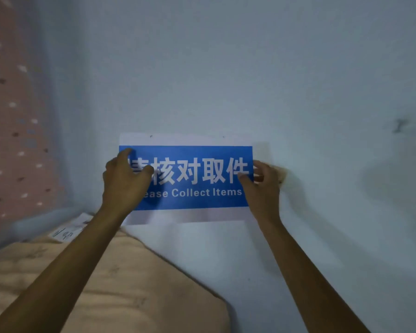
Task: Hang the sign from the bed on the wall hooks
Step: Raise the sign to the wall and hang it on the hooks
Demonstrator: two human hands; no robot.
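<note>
both hands' fingers (127,152) press sign (190,176) against wall (226,68).

Sign (190,179): lettering at centre-left partly covered by left hand (124,179); hooks at top edge too small to tell.

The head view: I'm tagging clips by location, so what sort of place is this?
Probably a bedroom corner: a bed with peach bedding sits against a plain pale wall, with a patterned pink curtain on the left.

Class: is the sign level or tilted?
Roughly level: the sign's top edge runs nearly horizontal on the wall, both hands on its ends.
</note>
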